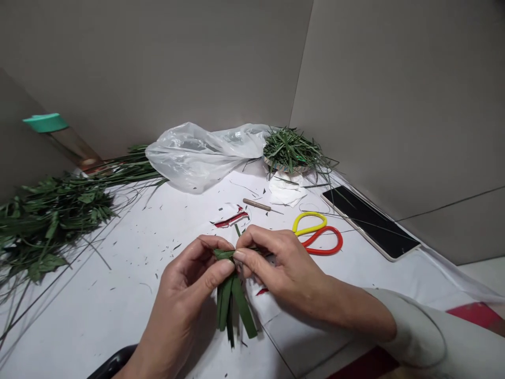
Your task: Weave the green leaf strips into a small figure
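Near the front middle, a bundle of green leaf strips (pixel 224 302) hangs downward between both hands. My left hand (pixel 193 276) pinches its folded top from the left with thumb and fingers. From the right, my right hand (pixel 272 258) pinches the same folded top, the fingertips of both hands almost touching. A short strip end sticks up above the fingers. Just beyond my right hand lie scissors with yellow and red handles (pixel 323 239); their blades are hidden behind the hand. An awl with a wooden handle (pixel 257 204) lies farther back.
Leafy green stems (pixel 55 216) lie at the left, near a bottle with a teal lid (pixel 46 122). A clear plastic bag (pixel 197 155) and a heap of cut leaves (pixel 292 148) sit by the wall. A phone (pixel 369 221) lies at the right. Scraps dot the white cloth (pixel 130 300).
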`<state>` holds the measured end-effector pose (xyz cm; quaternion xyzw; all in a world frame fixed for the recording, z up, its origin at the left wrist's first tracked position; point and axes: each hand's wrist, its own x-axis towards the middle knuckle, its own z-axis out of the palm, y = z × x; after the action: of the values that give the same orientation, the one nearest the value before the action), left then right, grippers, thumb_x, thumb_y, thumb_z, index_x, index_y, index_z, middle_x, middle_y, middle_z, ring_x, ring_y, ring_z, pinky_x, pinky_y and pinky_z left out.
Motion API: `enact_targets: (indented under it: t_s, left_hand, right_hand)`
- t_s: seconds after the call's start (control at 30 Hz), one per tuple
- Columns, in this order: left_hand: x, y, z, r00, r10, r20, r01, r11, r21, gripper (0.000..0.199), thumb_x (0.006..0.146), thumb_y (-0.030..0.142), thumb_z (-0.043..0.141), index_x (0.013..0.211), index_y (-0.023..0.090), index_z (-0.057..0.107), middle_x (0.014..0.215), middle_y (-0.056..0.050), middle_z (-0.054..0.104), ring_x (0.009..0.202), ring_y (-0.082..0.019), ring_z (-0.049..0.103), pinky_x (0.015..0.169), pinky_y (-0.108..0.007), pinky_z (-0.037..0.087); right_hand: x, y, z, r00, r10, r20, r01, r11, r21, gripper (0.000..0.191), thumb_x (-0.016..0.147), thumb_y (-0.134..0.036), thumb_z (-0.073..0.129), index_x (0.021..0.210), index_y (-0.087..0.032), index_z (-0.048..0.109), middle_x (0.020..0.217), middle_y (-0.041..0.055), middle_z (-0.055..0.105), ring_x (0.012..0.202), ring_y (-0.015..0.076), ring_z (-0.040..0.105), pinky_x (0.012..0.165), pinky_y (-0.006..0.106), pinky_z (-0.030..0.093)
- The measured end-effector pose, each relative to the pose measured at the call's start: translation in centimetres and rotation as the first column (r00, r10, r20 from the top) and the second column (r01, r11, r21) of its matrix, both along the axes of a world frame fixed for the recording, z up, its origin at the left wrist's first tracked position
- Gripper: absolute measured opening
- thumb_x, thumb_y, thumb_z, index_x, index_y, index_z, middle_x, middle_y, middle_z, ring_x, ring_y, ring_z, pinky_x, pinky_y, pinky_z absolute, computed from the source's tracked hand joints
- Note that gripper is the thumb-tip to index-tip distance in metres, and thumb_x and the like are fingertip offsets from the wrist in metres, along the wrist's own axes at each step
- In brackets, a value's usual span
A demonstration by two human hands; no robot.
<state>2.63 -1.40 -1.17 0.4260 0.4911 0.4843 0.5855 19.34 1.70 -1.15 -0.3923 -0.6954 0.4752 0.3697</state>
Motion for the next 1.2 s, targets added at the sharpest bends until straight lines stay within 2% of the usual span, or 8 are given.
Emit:
enact_targets:
  t_s: [0.17,0.37,0.5,0.67,0.8,0.93,1.03,1.2]
  left_hand:
    - [0.4,0.1,0.1,1.0,0.009,-0.008,-0.009,0.999,-0.037,0.011,0.083,0.027,0.075,0.076,0.02,0.069,0.071,0.0,0.066,0.069,-0.015,0.06,0.065,-0.024,0.047]
    - [0.7,-0.4,0.2,0.998,0.066,-0.01,-0.066,0.995,-0.069,0.016,0.081,0.025,0.074,0.07,0.019,0.065,0.065,0.0,0.066,0.066,-0.015,0.058,0.063,-0.023,0.046]
    - [0.4,-0.3,0.0,0.998,0.058,0.003,-0.058,0.995,-0.079,0.015,0.081,0.027,0.075,0.071,0.019,0.067,0.066,0.0,0.067,0.065,-0.014,0.059,0.061,-0.021,0.046]
    - [0.1,0.5,-0.3,0.998,0.004,0.067,0.003,0.996,-0.093,0.016,0.079,0.031,0.076,0.075,0.02,0.066,0.064,0.0,0.065,0.062,-0.016,0.059,0.06,-0.024,0.049]
    - [0.0,0.7,0.0,0.996,0.0,0.084,0.007,0.996,-0.088,0.016,0.081,0.032,0.075,0.079,0.019,0.066,0.066,-0.001,0.066,0.063,-0.016,0.06,0.06,-0.024,0.05]
    - [-0.7,0.9,0.6,0.989,0.126,0.078,-0.119,0.989,-0.094,0.014,0.083,0.029,0.074,0.08,0.019,0.065,0.068,0.001,0.065,0.064,-0.013,0.059,0.061,-0.02,0.05]
    - [-1.1,1.2,0.8,0.978,0.193,0.083,-0.184,0.977,-0.104,0.017,0.08,0.029,0.076,0.078,0.019,0.063,0.067,0.002,0.063,0.064,-0.013,0.059,0.061,-0.019,0.051]
    - [-1.2,1.7,0.5,0.963,0.245,0.108,-0.23,0.964,-0.131,0.029,0.067,0.033,0.087,0.077,0.019,0.065,0.068,0.003,0.062,0.058,-0.01,0.058,0.055,-0.018,0.052]
  right_hand:
    - [0.0,-0.4,-0.1,0.997,0.074,0.018,-0.073,0.997,-0.032,0.02,0.095,-0.018,0.05,0.076,-0.021,0.055,0.06,-0.0053,0.056,0.053,0.0087,0.05,0.054,0.021,0.038]
    - [-0.1,-0.8,-0.5,0.997,0.061,-0.053,-0.065,0.993,-0.095,0.022,0.095,-0.018,0.049,0.074,-0.02,0.054,0.056,-0.0066,0.051,0.047,0.0067,0.046,0.047,0.019,0.035]
    - [-0.2,-0.9,-0.9,0.993,0.047,-0.111,-0.059,0.993,-0.104,0.021,0.094,-0.019,0.051,0.073,-0.02,0.054,0.055,-0.0072,0.049,0.046,0.006,0.043,0.046,0.018,0.036]
    - [-0.5,-0.4,-1.4,0.986,0.065,-0.156,-0.082,0.991,-0.105,0.02,0.096,-0.023,0.05,0.076,-0.019,0.054,0.058,-0.0063,0.054,0.046,0.0056,0.049,0.047,0.017,0.041]
    - [-0.2,0.2,-0.9,0.987,0.074,-0.142,-0.083,0.995,-0.058,0.022,0.1,-0.029,0.046,0.081,-0.019,0.054,0.063,-0.0041,0.06,0.048,0.0068,0.052,0.05,0.019,0.045]
    - [1.7,1.4,0.6,0.999,-0.027,-0.024,0.028,0.998,0.05,0.02,0.102,-0.031,0.043,0.087,-0.021,0.052,0.072,-0.0025,0.062,0.055,0.0087,0.056,0.053,0.021,0.046]
    - [3.6,2.0,1.7,0.981,-0.09,0.171,0.06,0.984,0.169,0.018,0.1,-0.026,0.047,0.084,-0.02,0.055,0.073,-0.0027,0.062,0.057,0.0093,0.054,0.055,0.023,0.041]
    - [6.6,1.7,2.8,0.835,-0.153,0.528,-0.047,0.937,0.346,0.019,0.096,-0.02,0.051,0.079,-0.019,0.056,0.069,-0.0029,0.055,0.061,0.0115,0.045,0.062,0.029,0.032]
